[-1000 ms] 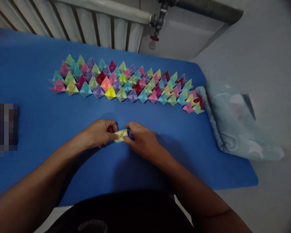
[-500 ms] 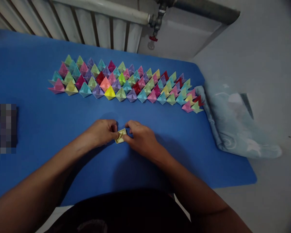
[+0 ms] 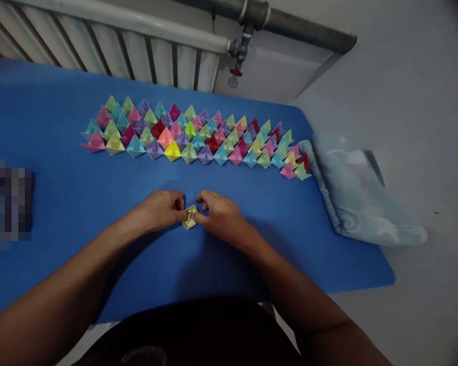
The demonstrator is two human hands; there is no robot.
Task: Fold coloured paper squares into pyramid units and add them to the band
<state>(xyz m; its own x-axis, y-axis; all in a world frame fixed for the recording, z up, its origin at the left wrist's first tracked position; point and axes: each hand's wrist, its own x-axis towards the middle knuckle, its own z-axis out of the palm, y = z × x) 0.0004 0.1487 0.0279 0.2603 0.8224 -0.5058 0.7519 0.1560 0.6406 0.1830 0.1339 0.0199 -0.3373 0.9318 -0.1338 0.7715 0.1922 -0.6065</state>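
Observation:
A small pale yellow folded paper (image 3: pixel 190 217) is between my two hands, low over the blue table (image 3: pixel 99 203). Its raised edges form a little box-like shape with folds inside. My left hand (image 3: pixel 167 207) pinches its left edge between thumb and fingers. From the other side, my right hand (image 3: pixel 218 211) has its thumb pressed into the paper, with the fingers curled behind it. Beyond my hands stand several rows of colourful folded paper boats (image 3: pixel 189 152), set close together.
A folded light blue blanket (image 3: pixel 359 203) lies at the table's right end, against the wall. Behind the table run a white radiator (image 3: pixel 137 56) and a pipe with a red valve handle (image 3: pixel 235 72). A blurred-out object (image 3: pixel 11 203) sits at the left.
The view has shifted slightly, so the boats and radiator appear a little lower. The yellow paper has turned a bit between my fingers; both hands keep their hold.

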